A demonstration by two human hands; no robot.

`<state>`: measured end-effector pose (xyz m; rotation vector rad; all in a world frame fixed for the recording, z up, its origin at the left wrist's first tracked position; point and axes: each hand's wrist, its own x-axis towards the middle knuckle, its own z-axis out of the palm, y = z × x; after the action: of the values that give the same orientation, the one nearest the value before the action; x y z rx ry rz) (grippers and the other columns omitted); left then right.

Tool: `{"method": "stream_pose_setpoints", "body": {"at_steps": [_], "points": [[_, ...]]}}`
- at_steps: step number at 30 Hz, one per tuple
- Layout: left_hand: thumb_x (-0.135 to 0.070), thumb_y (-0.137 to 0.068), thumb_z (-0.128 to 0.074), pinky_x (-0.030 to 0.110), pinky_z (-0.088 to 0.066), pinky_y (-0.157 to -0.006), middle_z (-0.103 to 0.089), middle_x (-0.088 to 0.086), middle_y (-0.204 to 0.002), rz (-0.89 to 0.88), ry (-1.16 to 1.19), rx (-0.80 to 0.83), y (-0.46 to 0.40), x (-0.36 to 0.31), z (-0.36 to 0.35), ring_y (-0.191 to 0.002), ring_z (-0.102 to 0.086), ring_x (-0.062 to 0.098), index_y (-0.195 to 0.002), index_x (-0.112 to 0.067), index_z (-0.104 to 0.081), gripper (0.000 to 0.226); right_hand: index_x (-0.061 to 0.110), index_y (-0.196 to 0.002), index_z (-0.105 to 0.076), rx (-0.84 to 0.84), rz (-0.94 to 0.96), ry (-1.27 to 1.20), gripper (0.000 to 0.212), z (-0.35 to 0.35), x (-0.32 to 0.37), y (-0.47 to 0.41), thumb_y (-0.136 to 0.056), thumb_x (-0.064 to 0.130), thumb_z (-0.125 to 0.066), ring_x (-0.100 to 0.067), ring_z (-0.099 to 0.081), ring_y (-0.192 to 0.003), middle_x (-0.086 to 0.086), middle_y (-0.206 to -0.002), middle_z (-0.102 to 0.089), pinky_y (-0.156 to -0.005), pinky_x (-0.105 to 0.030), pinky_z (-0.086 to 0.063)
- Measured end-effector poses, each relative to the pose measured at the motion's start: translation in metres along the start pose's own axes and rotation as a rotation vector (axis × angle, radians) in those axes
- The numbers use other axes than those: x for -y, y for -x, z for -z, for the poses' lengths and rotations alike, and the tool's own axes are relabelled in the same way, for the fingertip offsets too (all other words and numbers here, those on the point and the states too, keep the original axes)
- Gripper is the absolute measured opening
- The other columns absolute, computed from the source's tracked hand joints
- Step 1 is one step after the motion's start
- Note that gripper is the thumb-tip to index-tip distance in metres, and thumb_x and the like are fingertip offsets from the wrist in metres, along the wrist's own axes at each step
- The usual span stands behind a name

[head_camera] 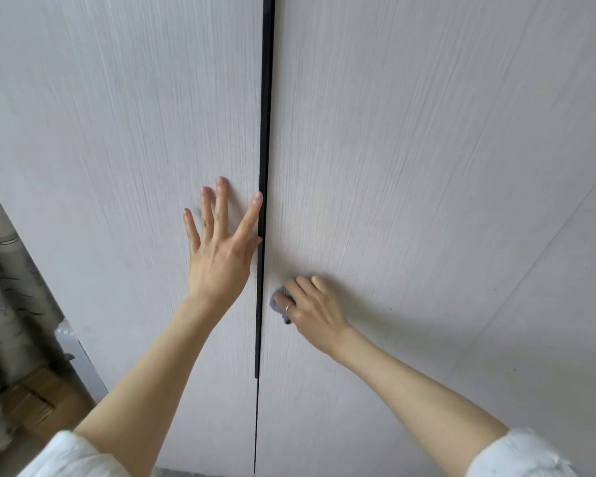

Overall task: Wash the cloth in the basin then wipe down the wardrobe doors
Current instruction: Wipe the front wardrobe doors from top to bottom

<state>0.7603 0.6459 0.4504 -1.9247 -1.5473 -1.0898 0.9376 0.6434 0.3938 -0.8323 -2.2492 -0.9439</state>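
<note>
Pale wood-grain panels fill the view: 2 wardrobe doors, the left door (117, 166) and the right door (410, 149), meet at a black vertical handle strip (266, 132). Flat against the left door, the left hand (221, 249) has its fingers spread and straight, its thumb lying along the strip. On the right door, just beside the seam, the right hand (310, 304) presses a small bluish-grey cloth (276, 299) against the panel, fingers curled over it so only its left edge shows; a ring sits on 1 finger. White sleeves (73, 456) are rolled up both forearms. At far left, a patterned curtain (4, 304) hangs above a cardboard box (38, 401).
</note>
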Motion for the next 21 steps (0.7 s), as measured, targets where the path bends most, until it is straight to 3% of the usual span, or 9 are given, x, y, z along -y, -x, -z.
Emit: {"method": "stream_pose_setpoints", "body": {"at_steps": [2, 4, 6, 10, 12, 14, 18, 21], "points": [[-0.021, -0.093, -0.056, 0.062, -0.006, -0.11, -0.003, 0.024, -0.156, 0.002, -0.006, 0.015, 0.002, -0.001, 0.0, -0.143, -0.004, 0.044, -0.149, -0.029, -0.01, 0.073, 0.011, -0.088, -0.066, -0.129, -0.112, -0.113, 0.017, 0.012, -0.008, -0.015, -0.08, 0.008, -0.052, -0.022, -0.044, -0.071, -0.005, -0.074, -0.057, -0.061, -0.032, -0.028], [-0.02, -0.093, -0.058, 0.062, -0.006, -0.11, -0.002, 0.024, -0.156, 0.014, -0.008, 0.028, 0.005, -0.003, -0.001, -0.143, -0.003, 0.043, -0.15, -0.028, -0.009, 0.075, 0.009, -0.1, -0.066, -0.243, -0.251, -0.179, 0.026, 0.025, -0.023, -0.031, -0.075, 0.006, -0.061, -0.026, -0.049, -0.075, -0.011, -0.083, -0.06, -0.062, -0.035, -0.034], [-0.019, -0.094, -0.057, 0.062, -0.005, -0.11, -0.001, 0.023, -0.156, 0.037, -0.003, 0.039, 0.007, -0.006, -0.002, -0.143, -0.002, 0.042, -0.15, -0.028, -0.008, 0.075, 0.008, -0.105, -0.068, -0.275, -0.283, -0.128, 0.032, 0.027, -0.034, -0.034, -0.075, 0.001, -0.058, -0.028, -0.049, -0.079, -0.014, -0.091, -0.06, -0.065, -0.035, -0.034], [-0.019, -0.095, -0.054, 0.06, -0.002, -0.111, 0.002, 0.021, -0.157, 0.063, 0.013, 0.074, 0.013, -0.01, -0.005, -0.144, 0.003, 0.04, -0.15, -0.029, -0.004, 0.075, 0.013, -0.094, -0.071, -0.086, -0.083, 0.007, 0.023, 0.002, -0.022, 0.027, -0.079, 0.004, -0.056, -0.023, -0.049, -0.075, -0.006, -0.089, -0.06, -0.063, -0.032, -0.029], [-0.018, -0.094, -0.056, 0.06, -0.001, -0.111, 0.004, 0.021, -0.157, 0.076, 0.031, 0.097, 0.019, -0.01, -0.007, -0.144, 0.003, 0.039, -0.15, -0.029, -0.004, 0.077, 0.015, -0.084, -0.07, 0.059, -0.012, 0.038, 0.02, -0.006, -0.017, 0.063, -0.069, 0.002, -0.065, -0.02, -0.053, -0.068, -0.002, -0.082, -0.062, -0.062, -0.029, -0.03], [-0.016, -0.093, -0.057, 0.061, -0.002, -0.111, 0.004, 0.022, -0.156, 0.096, 0.05, 0.105, 0.024, -0.011, -0.01, -0.144, 0.003, 0.039, -0.149, -0.03, -0.004, 0.078, 0.015, -0.083, -0.069, 0.098, -0.03, 0.004, 0.026, -0.002, -0.02, 0.071, -0.063, -0.002, -0.072, -0.02, -0.054, -0.067, -0.001, -0.08, -0.062, -0.063, -0.029, -0.028], [-0.012, -0.095, -0.054, 0.061, 0.0, -0.11, 0.005, 0.02, -0.157, 0.127, 0.078, 0.097, 0.027, -0.014, -0.015, -0.144, 0.004, 0.038, -0.149, -0.031, -0.003, 0.077, 0.016, -0.101, -0.068, -0.195, -0.238, -0.056, 0.032, 0.032, -0.052, 0.015, -0.073, 0.004, -0.061, -0.022, -0.048, -0.08, -0.006, -0.092, -0.062, -0.064, -0.033, -0.024], [-0.012, -0.096, -0.05, 0.061, 0.0, -0.111, 0.009, 0.018, -0.157, 0.151, 0.091, 0.106, 0.032, -0.016, -0.02, -0.144, 0.007, 0.037, -0.15, -0.033, 0.001, 0.077, 0.023, -0.11, -0.058, -0.332, -0.321, -0.019, 0.036, 0.045, -0.072, -0.002, -0.076, 0.009, -0.056, -0.022, -0.045, -0.082, 0.0, -0.102, -0.049, -0.066, -0.033, -0.023]]}}
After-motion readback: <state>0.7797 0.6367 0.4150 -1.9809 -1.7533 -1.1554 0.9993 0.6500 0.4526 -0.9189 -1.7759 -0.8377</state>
